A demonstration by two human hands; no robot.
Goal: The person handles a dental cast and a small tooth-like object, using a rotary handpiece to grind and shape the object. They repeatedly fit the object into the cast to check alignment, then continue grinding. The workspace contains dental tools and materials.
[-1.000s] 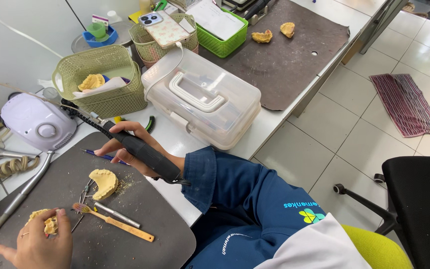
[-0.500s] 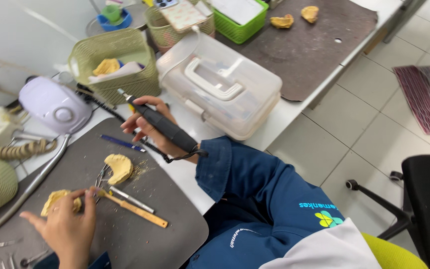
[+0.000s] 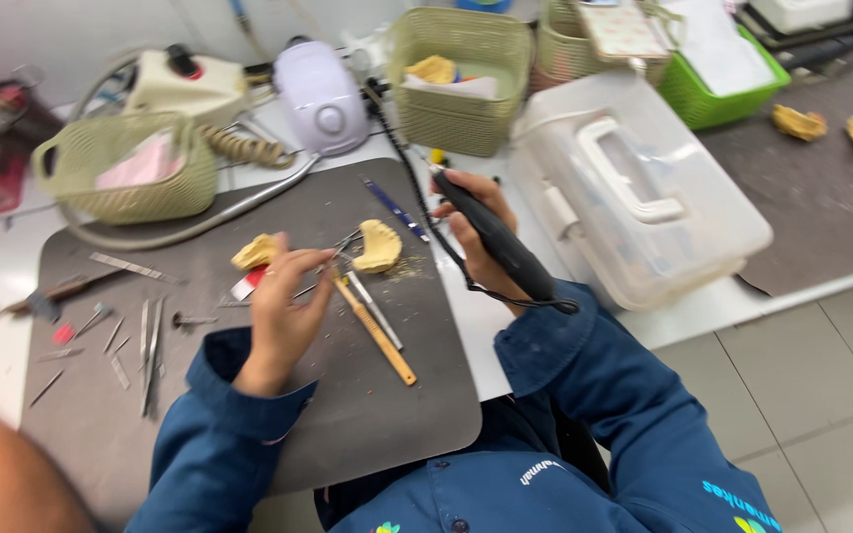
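Right hand (image 3: 474, 222): fingers wrapped pen-style around black rotary handpiece (image 3: 494, 237), tip raised off mat, cord trailing toward white control unit (image 3: 322, 96). Left hand (image 3: 283, 301): fingers loosely curled, narrow, resting on grey mat (image 3: 387, 415) just beside one yellow dental cast (image 3: 256, 252); whether it grips cast, cannot tell. Second cast (image 3: 378, 247) lies near handpiece tip, dust around it; wooden-handled tool (image 3: 377, 331) parked between hands. Versus earlier frame: left hand drawn inward from mat's left edge; handpiece grip unchanged; clear storage box (image 3: 644, 197) same place on bench.

Two plaster casts (image 3: 379, 247) are laid on the mat (image 3: 367, 415), with hand tools (image 3: 140, 341) to their left. Baskets (image 3: 461, 79) are set behind it, a lidded box (image 3: 644, 197) to its right.
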